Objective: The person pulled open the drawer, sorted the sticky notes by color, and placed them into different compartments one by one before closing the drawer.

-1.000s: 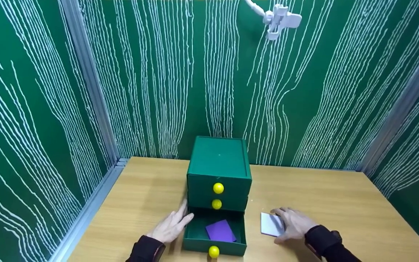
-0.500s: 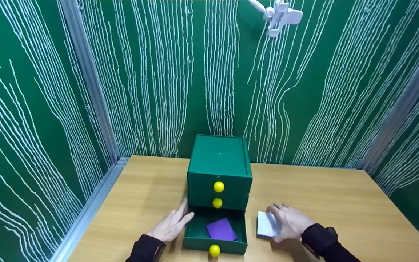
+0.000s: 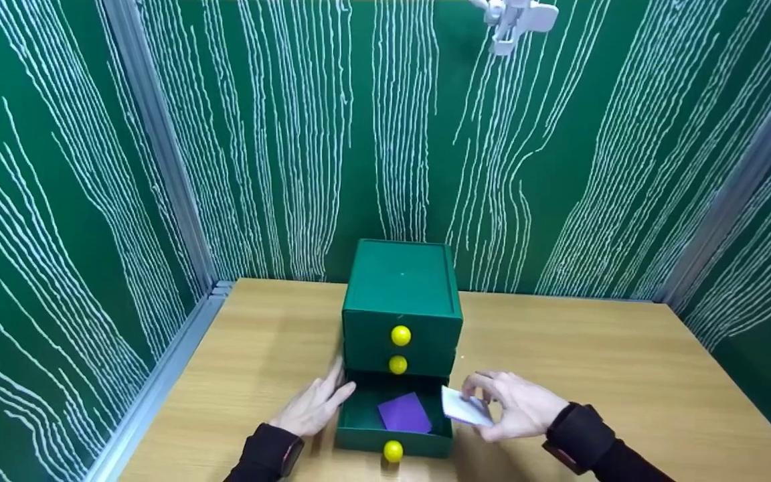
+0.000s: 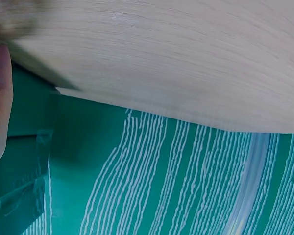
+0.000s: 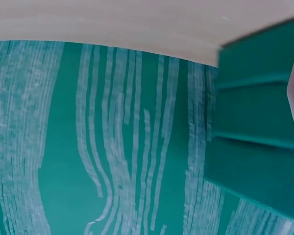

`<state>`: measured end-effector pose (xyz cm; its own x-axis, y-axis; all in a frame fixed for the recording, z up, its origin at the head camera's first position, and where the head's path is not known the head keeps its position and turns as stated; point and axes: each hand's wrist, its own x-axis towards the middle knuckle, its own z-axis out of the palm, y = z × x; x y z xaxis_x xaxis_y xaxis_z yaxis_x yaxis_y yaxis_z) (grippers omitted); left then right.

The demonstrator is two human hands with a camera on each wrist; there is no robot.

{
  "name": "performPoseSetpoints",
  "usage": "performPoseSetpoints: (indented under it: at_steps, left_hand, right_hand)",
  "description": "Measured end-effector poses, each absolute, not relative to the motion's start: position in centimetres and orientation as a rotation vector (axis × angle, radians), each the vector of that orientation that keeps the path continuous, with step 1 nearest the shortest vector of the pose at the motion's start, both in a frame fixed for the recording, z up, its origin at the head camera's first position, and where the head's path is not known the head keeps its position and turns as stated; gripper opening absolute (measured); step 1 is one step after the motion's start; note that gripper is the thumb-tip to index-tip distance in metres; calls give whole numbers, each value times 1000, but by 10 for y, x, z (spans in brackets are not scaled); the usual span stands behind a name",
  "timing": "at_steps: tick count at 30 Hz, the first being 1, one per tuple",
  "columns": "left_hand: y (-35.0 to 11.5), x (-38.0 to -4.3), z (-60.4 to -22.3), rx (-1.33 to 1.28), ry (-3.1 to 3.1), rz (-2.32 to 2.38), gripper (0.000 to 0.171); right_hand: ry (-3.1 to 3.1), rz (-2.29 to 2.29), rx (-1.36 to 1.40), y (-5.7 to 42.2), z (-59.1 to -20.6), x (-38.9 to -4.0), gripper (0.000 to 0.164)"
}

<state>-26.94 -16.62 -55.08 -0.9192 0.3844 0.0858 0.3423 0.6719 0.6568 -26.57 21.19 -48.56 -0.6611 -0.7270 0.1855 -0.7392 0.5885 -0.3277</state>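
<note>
In the head view, a green three-drawer cabinet (image 3: 401,278) stands on the table, its bottom drawer (image 3: 363,438) pulled out. Inside that drawer lies a purple square note pad (image 3: 405,413). My right hand (image 3: 523,405) pinches a white square note pad (image 3: 462,406) between thumb and fingers, tilted and raised at the drawer's right edge. Extended fingers of my left hand (image 3: 312,407) rest along the cabinet's left side, the thumb near the drawer's edge. Both wrist views catch the cabinet's side and only part of each hand; the white pad is out of sight there.
The wooden table (image 3: 559,348) reaches back to green walls with white wavy lines. Yellow round knobs (image 3: 401,335) stick out from the drawer fronts. A white clamp on an arm (image 3: 519,20) hangs high at the back.
The white note pad has been lifted off the table and carried left to the open drawer by my right hand. My left hand has stayed at the cabinet. The head view has tilted slightly.
</note>
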Motion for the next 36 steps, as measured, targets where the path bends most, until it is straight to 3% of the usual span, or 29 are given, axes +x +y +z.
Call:
performPoseSetpoints:
  at_steps: [6,12,26,36]
  left_hand:
    - [-168,-267,-552,593,2818,1092,75]
    - [-166,-265,-558,651,2825,1078,72]
    - [-169,-273,-555,673,2867,1078,73]
    - [-171,-274,-558,708,2870,1080,70]
  right_hand:
    - [-2734,601,1408,184,-494,-273,10]
    - [-2688,692,1452,169,-504,-280,18]
    - [-2712,711,1407,140,-489,-287,20]
    - [-2787,967,1498,121,-512,-289,24]
